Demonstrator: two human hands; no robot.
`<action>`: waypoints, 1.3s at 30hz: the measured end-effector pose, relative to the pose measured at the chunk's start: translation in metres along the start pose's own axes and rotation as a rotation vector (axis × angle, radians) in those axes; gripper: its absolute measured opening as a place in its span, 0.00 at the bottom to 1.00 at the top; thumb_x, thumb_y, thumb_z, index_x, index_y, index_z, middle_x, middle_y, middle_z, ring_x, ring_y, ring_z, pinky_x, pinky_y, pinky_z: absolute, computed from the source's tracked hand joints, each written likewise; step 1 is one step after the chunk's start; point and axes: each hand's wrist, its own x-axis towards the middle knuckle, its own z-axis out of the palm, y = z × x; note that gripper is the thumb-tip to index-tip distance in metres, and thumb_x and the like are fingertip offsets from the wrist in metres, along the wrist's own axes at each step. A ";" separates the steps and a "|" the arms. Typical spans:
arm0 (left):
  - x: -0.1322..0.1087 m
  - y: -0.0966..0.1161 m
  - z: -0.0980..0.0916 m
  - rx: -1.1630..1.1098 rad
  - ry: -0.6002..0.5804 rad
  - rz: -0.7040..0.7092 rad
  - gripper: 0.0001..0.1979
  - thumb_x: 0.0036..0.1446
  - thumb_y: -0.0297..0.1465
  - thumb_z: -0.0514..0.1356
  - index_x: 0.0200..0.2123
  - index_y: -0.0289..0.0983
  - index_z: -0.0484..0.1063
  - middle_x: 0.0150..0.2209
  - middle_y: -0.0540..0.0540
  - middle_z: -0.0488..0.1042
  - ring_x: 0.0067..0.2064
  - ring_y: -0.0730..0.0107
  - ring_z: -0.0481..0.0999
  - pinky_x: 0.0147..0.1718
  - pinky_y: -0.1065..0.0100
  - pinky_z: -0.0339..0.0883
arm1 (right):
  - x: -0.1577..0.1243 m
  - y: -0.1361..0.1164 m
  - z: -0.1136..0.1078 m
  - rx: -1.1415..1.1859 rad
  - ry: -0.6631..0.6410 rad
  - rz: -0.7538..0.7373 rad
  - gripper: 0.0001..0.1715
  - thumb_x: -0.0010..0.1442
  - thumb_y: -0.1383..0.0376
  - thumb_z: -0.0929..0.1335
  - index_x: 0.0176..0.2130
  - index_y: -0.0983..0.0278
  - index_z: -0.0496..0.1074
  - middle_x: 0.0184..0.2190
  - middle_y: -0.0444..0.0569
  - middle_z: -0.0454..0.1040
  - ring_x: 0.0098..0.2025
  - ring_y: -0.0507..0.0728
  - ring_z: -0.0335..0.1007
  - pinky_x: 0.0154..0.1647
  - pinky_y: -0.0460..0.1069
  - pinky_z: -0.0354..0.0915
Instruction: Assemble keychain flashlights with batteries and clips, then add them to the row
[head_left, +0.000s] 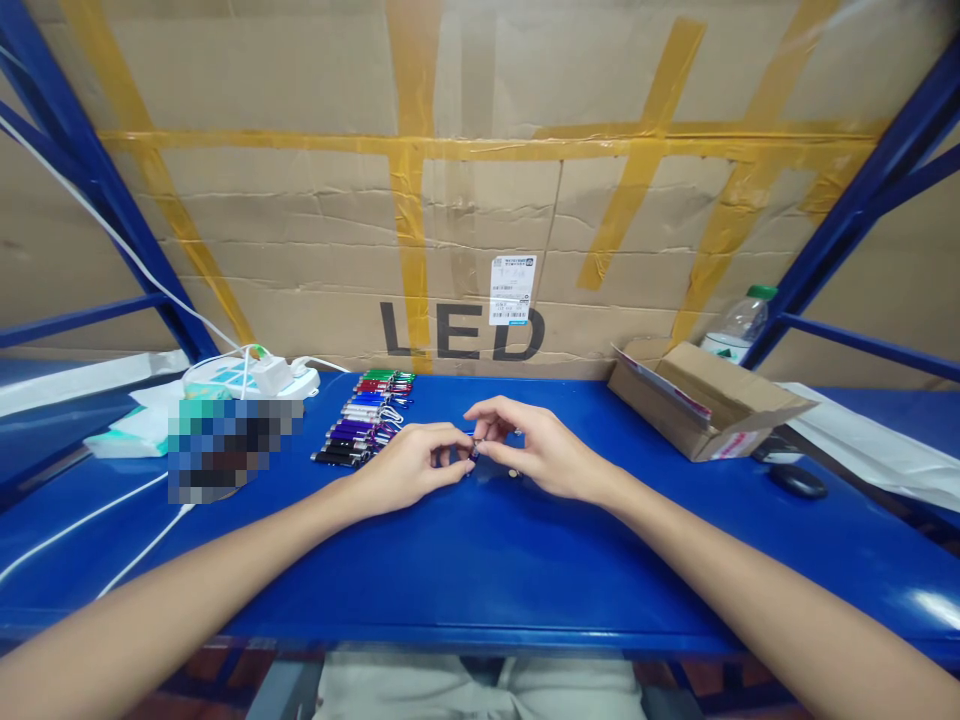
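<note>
My left hand point(420, 465) and my right hand point(541, 450) meet at the middle of the blue table. Fingertips of both are pinched around a small metallic piece point(475, 450), mostly covered by the fingers, so its kind does not show. Beside and under my right hand lie tiny round parts point(514, 473), like button cells, too small to be sure. To the left of my left hand is a column of slim pen-like metal tubes point(360, 430) with rings or cords, grouped by colour: green, red, blue, silver, purple and black.
An open cardboard box point(705, 400) stands at the back right, near a black computer mouse point(799, 480) and a green-capped bottle point(742, 320). At left are a white power strip point(300, 380), cables, a tissue pack point(131, 430) and a blurred-out object. A large cardboard sheet point(315, 230) backs the table.
</note>
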 end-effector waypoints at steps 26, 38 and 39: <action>0.002 -0.001 -0.002 -0.008 0.085 -0.006 0.11 0.69 0.36 0.64 0.48 0.38 0.81 0.48 0.44 0.81 0.39 0.68 0.79 0.37 0.68 0.70 | 0.000 0.009 -0.017 -0.396 -0.131 0.093 0.10 0.68 0.71 0.68 0.48 0.61 0.74 0.41 0.49 0.80 0.46 0.60 0.72 0.48 0.53 0.66; 0.001 -0.010 -0.001 0.019 0.117 -0.091 0.13 0.66 0.39 0.66 0.50 0.40 0.83 0.41 0.46 0.83 0.36 0.65 0.79 0.36 0.66 0.70 | -0.001 0.006 -0.018 -0.372 -0.355 0.152 0.12 0.65 0.73 0.73 0.47 0.61 0.73 0.43 0.47 0.82 0.52 0.63 0.69 0.53 0.55 0.62; 0.001 -0.011 -0.001 0.024 0.120 -0.089 0.13 0.66 0.39 0.67 0.50 0.40 0.83 0.41 0.46 0.83 0.36 0.65 0.79 0.36 0.66 0.70 | -0.001 0.005 -0.019 -0.374 -0.358 0.155 0.12 0.65 0.73 0.73 0.47 0.61 0.73 0.43 0.47 0.82 0.52 0.63 0.69 0.54 0.55 0.62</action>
